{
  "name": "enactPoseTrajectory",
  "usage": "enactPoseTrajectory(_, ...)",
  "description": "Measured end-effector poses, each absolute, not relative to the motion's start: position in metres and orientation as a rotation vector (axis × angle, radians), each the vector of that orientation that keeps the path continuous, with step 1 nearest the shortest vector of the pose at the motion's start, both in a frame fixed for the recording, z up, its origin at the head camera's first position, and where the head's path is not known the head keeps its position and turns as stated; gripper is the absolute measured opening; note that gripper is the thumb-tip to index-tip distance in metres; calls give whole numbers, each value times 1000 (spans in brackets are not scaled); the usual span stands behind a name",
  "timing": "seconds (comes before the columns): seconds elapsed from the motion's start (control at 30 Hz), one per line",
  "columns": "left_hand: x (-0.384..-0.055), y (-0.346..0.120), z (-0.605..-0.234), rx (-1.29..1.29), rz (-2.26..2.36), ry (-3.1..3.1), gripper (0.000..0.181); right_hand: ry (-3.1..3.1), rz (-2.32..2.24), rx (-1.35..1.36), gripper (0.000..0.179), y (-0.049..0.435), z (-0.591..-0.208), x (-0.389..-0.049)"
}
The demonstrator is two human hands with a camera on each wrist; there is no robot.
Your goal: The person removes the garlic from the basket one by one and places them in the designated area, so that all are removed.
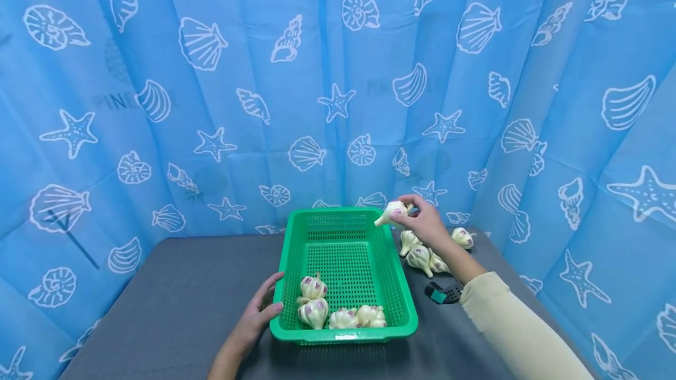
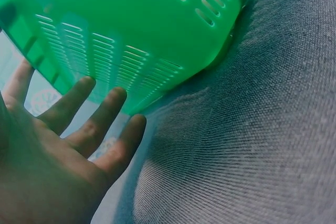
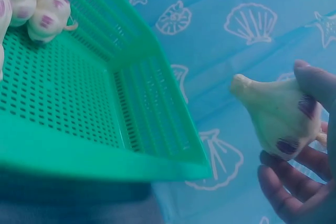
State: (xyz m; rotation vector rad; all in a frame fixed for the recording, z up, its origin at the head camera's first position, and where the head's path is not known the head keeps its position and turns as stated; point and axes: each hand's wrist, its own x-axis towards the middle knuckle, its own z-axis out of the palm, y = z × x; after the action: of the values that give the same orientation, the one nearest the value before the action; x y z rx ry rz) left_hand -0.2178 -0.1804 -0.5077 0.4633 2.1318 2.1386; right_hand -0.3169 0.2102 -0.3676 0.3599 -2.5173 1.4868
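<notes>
A green plastic basket [image 1: 293,263] with slotted walls stands on the table, several garlic bulbs [image 1: 314,312] lying along its near end and near left corner. My right hand [image 1: 425,223] pinches another garlic bulb [image 3: 283,114] between thumb and fingers, above the basket's far right corner. In the right wrist view that bulb is just outside the rim, its stem pointing toward the basket. My left hand [image 1: 254,315] is at the basket's left side, thumb by the rim. Its fingers [image 2: 105,116] are spread and fairly straight beside the outer wall; the left wrist view does not settle whether every fingertip touches.
Right of the basket, several more garlic bulbs [image 1: 419,258] lie on the grey table [image 1: 200,286], one [image 1: 463,237] apart from the others. A black strap with a teal patch [image 1: 443,292] lies near my right forearm. A blue shell-print curtain [image 1: 338,133] hangs behind the table.
</notes>
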Motion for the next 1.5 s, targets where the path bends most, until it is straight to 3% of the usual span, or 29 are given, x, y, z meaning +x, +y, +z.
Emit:
enactPoseTrajectory(0.53,-219,-182,-508,486,2126,2142,59,-2407,1379,91,55,249,-381,-313)
enactPoseTrajectory(1.5,-217,-181,-504,469,2117,2172,58,-2308,1221,-351,55,315,-447,-299)
